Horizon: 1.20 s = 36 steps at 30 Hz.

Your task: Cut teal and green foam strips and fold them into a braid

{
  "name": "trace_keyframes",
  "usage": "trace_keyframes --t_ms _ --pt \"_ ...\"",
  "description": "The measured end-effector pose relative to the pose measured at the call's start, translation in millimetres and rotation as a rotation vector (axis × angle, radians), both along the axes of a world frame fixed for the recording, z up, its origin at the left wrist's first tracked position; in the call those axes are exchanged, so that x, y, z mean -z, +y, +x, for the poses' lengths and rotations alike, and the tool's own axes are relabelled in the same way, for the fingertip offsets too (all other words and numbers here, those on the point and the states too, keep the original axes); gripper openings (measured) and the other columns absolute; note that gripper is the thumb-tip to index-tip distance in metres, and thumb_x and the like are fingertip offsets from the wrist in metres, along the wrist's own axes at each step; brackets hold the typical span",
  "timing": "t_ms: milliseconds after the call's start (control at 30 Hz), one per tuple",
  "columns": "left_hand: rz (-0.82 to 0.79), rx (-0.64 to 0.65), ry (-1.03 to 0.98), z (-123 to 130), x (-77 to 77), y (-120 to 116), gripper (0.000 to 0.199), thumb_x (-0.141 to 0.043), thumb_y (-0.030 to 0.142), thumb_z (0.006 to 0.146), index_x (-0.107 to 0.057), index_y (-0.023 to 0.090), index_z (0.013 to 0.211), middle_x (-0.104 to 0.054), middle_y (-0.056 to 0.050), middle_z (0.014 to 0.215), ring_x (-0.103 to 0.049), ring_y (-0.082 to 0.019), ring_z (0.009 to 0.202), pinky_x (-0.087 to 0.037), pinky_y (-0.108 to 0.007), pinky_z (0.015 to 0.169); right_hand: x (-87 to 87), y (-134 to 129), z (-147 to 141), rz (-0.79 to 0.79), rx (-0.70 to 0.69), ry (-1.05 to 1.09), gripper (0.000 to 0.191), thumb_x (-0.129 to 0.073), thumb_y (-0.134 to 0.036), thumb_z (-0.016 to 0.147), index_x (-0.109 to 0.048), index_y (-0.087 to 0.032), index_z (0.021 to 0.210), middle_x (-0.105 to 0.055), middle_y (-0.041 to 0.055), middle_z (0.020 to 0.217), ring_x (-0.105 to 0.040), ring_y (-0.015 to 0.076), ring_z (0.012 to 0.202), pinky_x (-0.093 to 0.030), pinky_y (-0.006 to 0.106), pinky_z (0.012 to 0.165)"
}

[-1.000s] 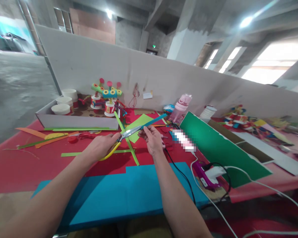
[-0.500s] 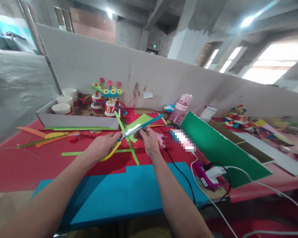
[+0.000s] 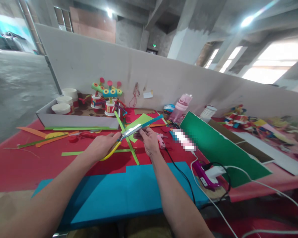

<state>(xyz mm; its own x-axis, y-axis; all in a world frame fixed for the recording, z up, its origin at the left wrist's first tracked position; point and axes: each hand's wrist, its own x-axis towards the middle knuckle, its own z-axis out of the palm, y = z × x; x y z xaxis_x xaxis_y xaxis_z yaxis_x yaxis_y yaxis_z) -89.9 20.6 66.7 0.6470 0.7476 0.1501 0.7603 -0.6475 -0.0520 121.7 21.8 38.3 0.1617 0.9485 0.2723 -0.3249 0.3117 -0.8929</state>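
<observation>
My left hand (image 3: 105, 145) is closed around the yellow-handled scissors (image 3: 111, 152), whose blades point up and to the right. Pinched in the fingers of my right hand (image 3: 150, 141) is a blue paper strip (image 3: 156, 121). The scissor blades lie along this strip, just left of my right fingertips; I cannot tell how far they are apart. Under the scissors, green paper strips (image 3: 134, 155) cross each other on the red tabletop (image 3: 104, 168). A wider light green paper piece (image 3: 141, 121) lies behind the blades.
A pink glue gun (image 3: 161, 141) lies right of my right hand, its black cord trailing forward. A purple power strip (image 3: 205, 177) and a green board (image 3: 221, 148) stand further right. At back left, a shallow box (image 3: 79, 121) holds paper cups and cup figures. Blue sheets (image 3: 124, 195) cover the front edge.
Both hands, the scissors and the blue strip stay nearly in place. The shine on the blades has lessened slightly.
</observation>
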Motion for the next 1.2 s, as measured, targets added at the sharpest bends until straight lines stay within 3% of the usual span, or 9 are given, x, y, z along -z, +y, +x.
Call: trace_keyframes --t_ms 500,967,1200 --pt "-0.035 -0.012 0.014 3.7 -6.7 -4.5 0.035 -0.026 0.031 0.094 -0.044 0.017 0.120 -0.064 -0.012 0.089 -0.063 -0.023 0.070 -0.041 -0.027 0.056 -0.6 -0.6 -0.1 0.009 -0.008 0.044 0.026 -0.075 -0.037 0.068 -0.061 -0.018 0.078 -0.068 -0.0022 0.065 -0.066 0.0120 0.054 -0.059 0.026 0.061" --pt "0.003 -0.003 0.023 3.3 -1.0 -3.1 0.033 -0.030 0.032 0.094 -0.044 0.019 0.121 -0.064 -0.010 0.091 -0.063 -0.021 0.073 -0.043 -0.026 0.061 -8.6 -2.1 3.8 -0.038 0.035 0.115 0.033 -0.080 -0.036 0.062 -0.056 -0.018 0.075 -0.067 -0.0042 0.061 -0.065 0.0116 0.051 -0.057 0.024 0.056" --pt "0.011 0.000 0.011 0.5 0.8 -1.7 0.032 -0.030 0.032 0.094 -0.045 0.019 0.120 -0.064 -0.010 0.090 -0.063 -0.021 0.073 -0.042 -0.026 0.060 -12.8 -4.4 7.9 -0.023 0.013 0.125 0.034 -0.079 -0.037 0.063 -0.059 -0.019 0.083 -0.069 -0.0029 0.066 -0.068 0.0130 0.056 -0.058 0.024 0.059"
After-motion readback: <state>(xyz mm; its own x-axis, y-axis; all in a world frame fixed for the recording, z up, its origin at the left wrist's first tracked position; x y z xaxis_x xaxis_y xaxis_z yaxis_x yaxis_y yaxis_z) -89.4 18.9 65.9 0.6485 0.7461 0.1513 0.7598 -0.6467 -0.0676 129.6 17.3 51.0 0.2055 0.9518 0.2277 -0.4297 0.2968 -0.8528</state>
